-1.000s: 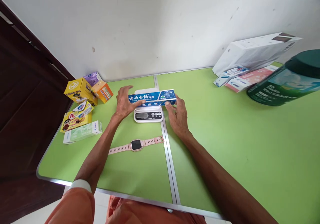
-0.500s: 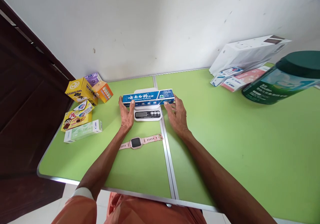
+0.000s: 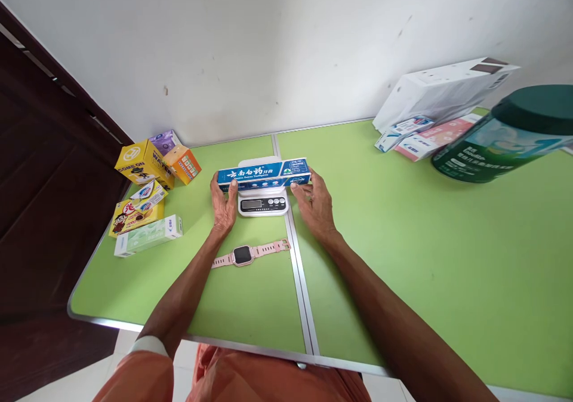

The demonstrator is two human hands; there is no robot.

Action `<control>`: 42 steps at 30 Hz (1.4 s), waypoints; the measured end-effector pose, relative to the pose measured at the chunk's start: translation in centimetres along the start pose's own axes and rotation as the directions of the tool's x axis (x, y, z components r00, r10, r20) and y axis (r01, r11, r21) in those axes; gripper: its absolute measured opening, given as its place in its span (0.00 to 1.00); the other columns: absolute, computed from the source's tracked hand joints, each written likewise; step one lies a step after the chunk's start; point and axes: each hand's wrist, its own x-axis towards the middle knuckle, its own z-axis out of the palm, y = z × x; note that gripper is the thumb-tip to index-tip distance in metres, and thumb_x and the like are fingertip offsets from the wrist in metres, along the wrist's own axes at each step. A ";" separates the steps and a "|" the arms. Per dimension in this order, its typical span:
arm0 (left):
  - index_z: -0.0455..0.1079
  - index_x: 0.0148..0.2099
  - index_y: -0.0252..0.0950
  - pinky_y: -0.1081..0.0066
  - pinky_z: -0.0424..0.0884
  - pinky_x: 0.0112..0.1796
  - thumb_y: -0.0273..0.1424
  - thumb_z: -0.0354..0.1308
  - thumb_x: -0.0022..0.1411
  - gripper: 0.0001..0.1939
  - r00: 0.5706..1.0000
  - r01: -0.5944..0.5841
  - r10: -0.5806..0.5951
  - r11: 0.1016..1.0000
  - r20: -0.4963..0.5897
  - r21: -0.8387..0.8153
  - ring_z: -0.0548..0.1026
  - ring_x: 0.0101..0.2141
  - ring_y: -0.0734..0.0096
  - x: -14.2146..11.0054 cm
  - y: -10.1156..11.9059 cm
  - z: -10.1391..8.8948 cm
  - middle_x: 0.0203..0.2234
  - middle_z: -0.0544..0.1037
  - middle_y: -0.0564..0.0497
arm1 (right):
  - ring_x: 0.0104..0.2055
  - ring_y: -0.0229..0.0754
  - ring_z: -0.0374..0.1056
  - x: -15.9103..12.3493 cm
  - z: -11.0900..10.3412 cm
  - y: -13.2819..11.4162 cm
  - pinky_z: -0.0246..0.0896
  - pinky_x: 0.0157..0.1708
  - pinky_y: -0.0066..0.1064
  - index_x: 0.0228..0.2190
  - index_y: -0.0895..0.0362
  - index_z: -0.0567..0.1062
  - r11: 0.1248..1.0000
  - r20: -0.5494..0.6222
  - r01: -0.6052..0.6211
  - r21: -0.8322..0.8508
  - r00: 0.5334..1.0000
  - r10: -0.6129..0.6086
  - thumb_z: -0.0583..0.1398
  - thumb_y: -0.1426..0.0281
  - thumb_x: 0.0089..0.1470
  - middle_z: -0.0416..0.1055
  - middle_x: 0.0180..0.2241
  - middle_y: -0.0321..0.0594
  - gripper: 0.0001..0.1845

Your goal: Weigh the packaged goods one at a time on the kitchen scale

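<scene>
A long blue toothpaste box [image 3: 264,175] lies crosswise over the platform of a small white kitchen scale [image 3: 263,205]. My left hand [image 3: 224,205] grips the box's left end, thumb on the near side and fingers behind. At the other end my right hand [image 3: 316,205] holds the box the same way. The box covers most of the platform, so I cannot tell whether it rests on it. The scale's display and several buttons show in front. Nearer to me, a pink-strapped smartwatch [image 3: 243,255] lies flat on the green table [image 3: 403,258].
At the left are a yellow box [image 3: 142,162], an orange box [image 3: 185,164], a purple pack [image 3: 165,142], a yellow snack box [image 3: 134,217] and a pale green box [image 3: 148,235]. At the right stand a white box [image 3: 434,94], a pink box [image 3: 441,136] and a large green canister [image 3: 496,145].
The view has shifted very slightly. Both hands keep hold of the toothpaste box over the scale, with hardly any movement.
</scene>
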 end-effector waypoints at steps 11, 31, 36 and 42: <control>0.60 0.77 0.38 0.49 0.73 0.70 0.72 0.54 0.70 0.52 1.000 -0.011 0.011 1.000 0.000 -0.024 0.76 0.68 0.45 0.2 -0.7 0.1 0.70 0.73 0.31 | 0.56 0.58 0.81 0.1 0.1 0.2 0.80 0.62 0.63 0.75 0.47 0.70 1.000 0.012 0.003 0.013 1.000 -0.003 0.64 0.51 0.70 0.77 0.65 0.53 0.38; 0.64 0.76 0.38 0.46 0.74 0.68 0.75 0.57 0.66 0.55 0.999 -0.044 0.043 0.998 -0.011 -0.048 0.76 0.67 0.41 0.3 -1.0 0.0 0.70 0.73 0.30 | 0.56 0.61 0.82 0.3 -0.1 -0.1 0.79 0.64 0.64 0.76 0.48 0.69 0.999 0.045 -0.037 0.017 0.998 0.036 0.65 0.49 0.69 0.79 0.64 0.53 0.41; 0.63 0.75 0.35 0.47 0.75 0.67 0.76 0.57 0.63 0.58 0.999 -0.031 0.030 0.997 -0.019 -0.066 0.76 0.67 0.42 0.4 -1.2 0.1 0.69 0.73 0.29 | 0.57 0.60 0.82 0.3 0.0 -0.2 0.79 0.64 0.63 0.76 0.48 0.68 0.999 0.044 -0.029 0.017 0.999 0.028 0.65 0.47 0.68 0.79 0.64 0.53 0.42; 0.65 0.71 0.36 0.44 0.75 0.66 0.72 0.57 0.68 0.50 0.998 -0.061 0.060 0.998 -0.033 -0.026 0.78 0.63 0.44 0.1 0.2 0.0 0.64 0.76 0.32 | 0.54 0.59 0.82 0.0 -0.7 -0.9 0.81 0.60 0.61 0.73 0.48 0.70 0.992 0.024 -0.101 0.079 0.995 0.099 0.67 0.45 0.66 0.80 0.62 0.53 0.43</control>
